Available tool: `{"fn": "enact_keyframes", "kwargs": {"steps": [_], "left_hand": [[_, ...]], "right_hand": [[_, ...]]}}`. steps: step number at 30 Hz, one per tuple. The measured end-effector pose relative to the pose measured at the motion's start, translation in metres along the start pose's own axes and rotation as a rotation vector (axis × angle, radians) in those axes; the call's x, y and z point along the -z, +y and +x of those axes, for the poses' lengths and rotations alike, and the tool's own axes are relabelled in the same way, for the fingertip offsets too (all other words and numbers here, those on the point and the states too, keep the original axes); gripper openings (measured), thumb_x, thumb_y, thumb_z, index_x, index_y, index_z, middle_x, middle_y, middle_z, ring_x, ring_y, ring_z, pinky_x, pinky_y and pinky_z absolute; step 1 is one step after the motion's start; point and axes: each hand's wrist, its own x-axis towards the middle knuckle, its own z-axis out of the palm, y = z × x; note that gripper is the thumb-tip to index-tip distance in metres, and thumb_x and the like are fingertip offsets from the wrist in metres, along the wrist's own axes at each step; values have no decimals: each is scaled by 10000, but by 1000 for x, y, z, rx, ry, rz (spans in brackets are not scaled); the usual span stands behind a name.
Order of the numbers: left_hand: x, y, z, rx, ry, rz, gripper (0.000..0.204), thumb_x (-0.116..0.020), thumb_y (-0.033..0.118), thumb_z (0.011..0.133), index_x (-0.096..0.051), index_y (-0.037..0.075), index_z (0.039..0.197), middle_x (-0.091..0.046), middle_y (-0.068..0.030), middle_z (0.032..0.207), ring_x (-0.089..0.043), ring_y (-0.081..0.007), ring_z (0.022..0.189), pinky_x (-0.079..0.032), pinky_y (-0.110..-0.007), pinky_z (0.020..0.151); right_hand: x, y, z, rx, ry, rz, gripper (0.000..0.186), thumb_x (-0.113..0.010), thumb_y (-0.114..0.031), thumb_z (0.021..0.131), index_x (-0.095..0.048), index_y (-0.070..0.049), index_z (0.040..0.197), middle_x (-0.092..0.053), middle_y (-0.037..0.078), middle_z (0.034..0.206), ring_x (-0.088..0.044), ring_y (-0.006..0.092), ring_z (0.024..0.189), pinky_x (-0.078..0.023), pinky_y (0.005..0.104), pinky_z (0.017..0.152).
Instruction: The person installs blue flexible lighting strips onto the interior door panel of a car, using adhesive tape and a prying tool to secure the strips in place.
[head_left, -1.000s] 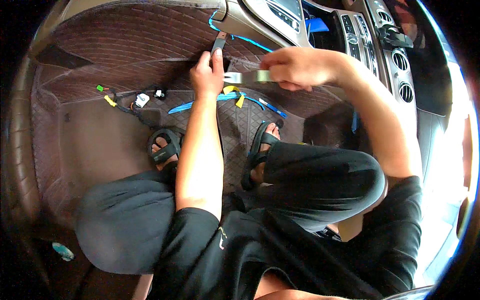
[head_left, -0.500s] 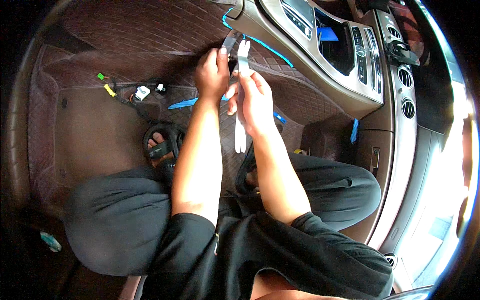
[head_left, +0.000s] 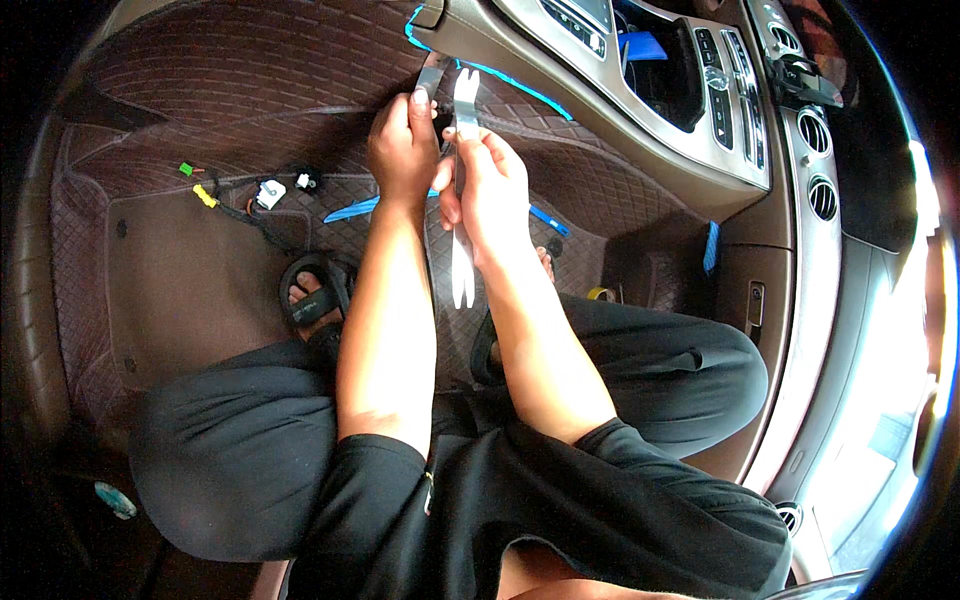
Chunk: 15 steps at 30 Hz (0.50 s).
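My left hand (head_left: 405, 150) is closed on a short, flat dark-grey tool (head_left: 432, 76) whose upper end lies at the lower edge of the centre console (head_left: 490, 45), where blue tape (head_left: 515, 83) runs along the trim. Just right of it, my right hand (head_left: 482, 185) grips a long silvery pry bar (head_left: 463, 270) with forked ends, held upright in the view, its upper fork beside that dark tool. Behind my hands, blue plastic strips (head_left: 355, 210) lie on the quilted floor lining (head_left: 270, 135), partly hidden by my arms.
Loose wiring with white (head_left: 270, 194), yellow (head_left: 205, 196) and green (head_left: 186, 169) connectors lies at left. Dashboard vents (head_left: 822, 197) and a console tray (head_left: 660, 90) are at right. My sandalled feet (head_left: 310, 295) and bent knees (head_left: 680, 370) occupy the footwell.
My right hand has swung down and left, turning the silvery bar from sideways to lengthwise beside my left hand, which stays on the dark tool at the console edge.
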Motion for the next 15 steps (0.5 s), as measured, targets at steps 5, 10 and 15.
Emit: {"fn": "enact_keyframes", "kwargs": {"steps": [5, 10, 15], "left_hand": [[3, 5, -1, 7, -10, 32, 390, -512, 359, 1035, -680, 56, 855, -712, -145, 822, -683, -372, 784, -515, -472, 678], [3, 4, -2, 14, -13, 14, 391, -518, 366, 1032, -681, 57, 857, -711, -147, 825, -682, -373, 785, -516, -473, 678], [4, -2, 0, 7, -43, 60, 498, -477, 499, 1047, -677, 58, 932, -720, -121, 813, -705, -255, 738, -542, -383, 693]], "right_hand": [[-4, 0, -1, 1, 12, 10, 215, -471, -217, 1057, -588, -39, 1086, -602, 62, 639, -412, 99, 373, -363, 270, 358], [-6, 0, 1, 30, -6, 19, 213, -463, -210, 1060, -590, -40, 1079, -601, 61, 638, -405, 99, 366, -360, 269, 353], [-10, 1, 7, 42, 34, -20, 220, -461, -206, 1064, -594, -30, 1054, -597, 56, 635, -400, 96, 359, -351, 264, 340]]}}
